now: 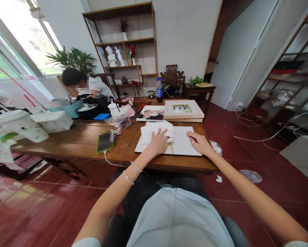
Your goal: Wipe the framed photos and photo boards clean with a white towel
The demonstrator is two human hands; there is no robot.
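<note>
My left hand [160, 141] presses down on a bunched white towel [150, 132], its fingers curved over the fluffy cloth. Under the towel lies a flat white board [186, 140] with a dark lower edge, close to the table's front. My right hand [199, 142] rests on the board's right side, fingers stretched out, a ring on one finger. A narrow tan strip [171, 148] pokes out beside my left hand; I cannot tell what it is. Just behind the board are a white-framed picture [184, 108] and a photo panel [151, 114].
On the wooden table [87, 132] are a phone [105, 141] on a cable, a drink cup in a plastic bag [117, 118], a bottle [159, 90] and red scissors [143, 106]. A large paper cup [22, 123] stands left. A person [92, 84] sits at the far left end.
</note>
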